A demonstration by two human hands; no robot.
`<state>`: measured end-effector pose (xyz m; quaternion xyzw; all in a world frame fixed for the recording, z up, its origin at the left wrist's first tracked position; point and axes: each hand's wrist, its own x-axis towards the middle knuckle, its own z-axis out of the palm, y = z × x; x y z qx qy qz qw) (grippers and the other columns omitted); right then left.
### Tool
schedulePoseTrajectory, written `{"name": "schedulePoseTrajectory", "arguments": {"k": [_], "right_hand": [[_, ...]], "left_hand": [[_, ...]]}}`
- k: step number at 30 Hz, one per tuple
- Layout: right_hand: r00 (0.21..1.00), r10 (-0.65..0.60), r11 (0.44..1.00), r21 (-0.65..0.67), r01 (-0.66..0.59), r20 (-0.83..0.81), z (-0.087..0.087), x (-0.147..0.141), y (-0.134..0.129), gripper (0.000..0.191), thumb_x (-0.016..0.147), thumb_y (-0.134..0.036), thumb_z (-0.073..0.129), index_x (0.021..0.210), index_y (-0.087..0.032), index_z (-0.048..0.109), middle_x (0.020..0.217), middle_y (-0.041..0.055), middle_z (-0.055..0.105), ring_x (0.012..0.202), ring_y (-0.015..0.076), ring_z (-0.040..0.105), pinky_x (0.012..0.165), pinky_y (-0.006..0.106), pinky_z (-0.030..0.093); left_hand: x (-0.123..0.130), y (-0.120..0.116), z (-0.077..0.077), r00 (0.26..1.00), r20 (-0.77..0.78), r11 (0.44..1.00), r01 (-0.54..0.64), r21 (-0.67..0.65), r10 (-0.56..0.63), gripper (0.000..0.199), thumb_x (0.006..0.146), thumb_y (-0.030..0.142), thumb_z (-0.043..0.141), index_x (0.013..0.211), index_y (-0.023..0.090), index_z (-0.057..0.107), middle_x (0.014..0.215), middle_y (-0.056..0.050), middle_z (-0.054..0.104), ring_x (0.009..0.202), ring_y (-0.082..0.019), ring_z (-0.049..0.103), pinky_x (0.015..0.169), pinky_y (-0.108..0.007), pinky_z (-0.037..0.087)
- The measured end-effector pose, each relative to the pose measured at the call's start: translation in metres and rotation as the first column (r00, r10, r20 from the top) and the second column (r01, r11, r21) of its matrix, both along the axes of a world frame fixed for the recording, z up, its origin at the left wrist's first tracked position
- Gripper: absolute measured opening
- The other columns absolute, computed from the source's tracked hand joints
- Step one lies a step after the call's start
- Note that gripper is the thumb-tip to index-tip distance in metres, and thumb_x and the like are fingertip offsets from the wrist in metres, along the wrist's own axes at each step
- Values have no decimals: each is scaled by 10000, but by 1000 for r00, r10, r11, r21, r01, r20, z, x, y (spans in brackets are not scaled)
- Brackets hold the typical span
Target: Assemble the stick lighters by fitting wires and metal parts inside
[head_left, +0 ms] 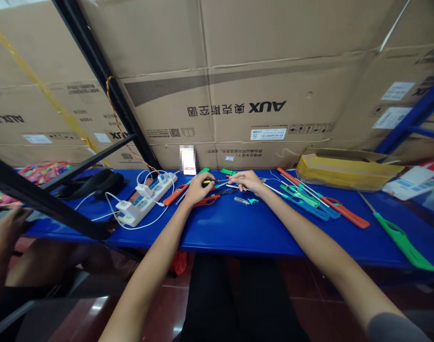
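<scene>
My left hand point(198, 188) is closed around a screwdriver point(207, 182) with a black and yellow handle, its shaft pointing right. My right hand point(248, 182) pinches a thin metal tube point(234, 185) close to the screwdriver's tip; its far details are too small to make out. Under and beside my hands lie an orange-red lighter part point(207, 201) and a small clear-and-metal piece point(241, 200) with a green bit point(253, 201). Long-nosed lighters lie to the right: a red one point(345, 212), blue ones point(311, 209) and a green one point(398, 235).
A white power strip point(156, 194) with plugs and cables stands left of my hands. A lit phone point(189, 164) leans against a large cardboard box point(234, 85). A yellow carton point(348, 176) sits at the back right. Beyond a black post point(77, 213) another person's hand point(6, 225) shows.
</scene>
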<state>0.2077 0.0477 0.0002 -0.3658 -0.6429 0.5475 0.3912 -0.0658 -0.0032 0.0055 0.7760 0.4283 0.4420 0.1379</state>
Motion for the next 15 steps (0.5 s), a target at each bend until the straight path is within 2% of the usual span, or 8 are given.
{"name": "schedulePoseTrajectory", "arguments": {"k": [7,11,15], "right_hand": [[1000,-6,1000,0,6,3,0,1,0,327,800,-414,964,954,-139,880,1061,168,879,446,82,589,380,214,390],[1000,-20,1000,-21,19,-6,0,0,0,299,783,-373,991,930,-141,875,1072,171,879,445,91,611,370,212,403],[1000,-19,999,-47,19,-3,-1,-1,0,277,772,-333,1006,924,-141,877,1002,158,882,439,91,614,362,198,403]], "left_hand": [[1,1,-1,999,-51,1000,4,19,-3,131,963,305,666,1024,206,727,1069,-91,794,1002,-281,763,942,-418,597],[3,-3,2,999,-48,1000,-22,-19,21,182,974,374,699,1011,204,750,1050,-91,814,981,-289,769,942,-423,594],[3,-6,4,998,-60,996,-18,-84,13,266,1017,427,656,996,205,798,1024,-84,837,955,-303,789,932,-419,594]]}}
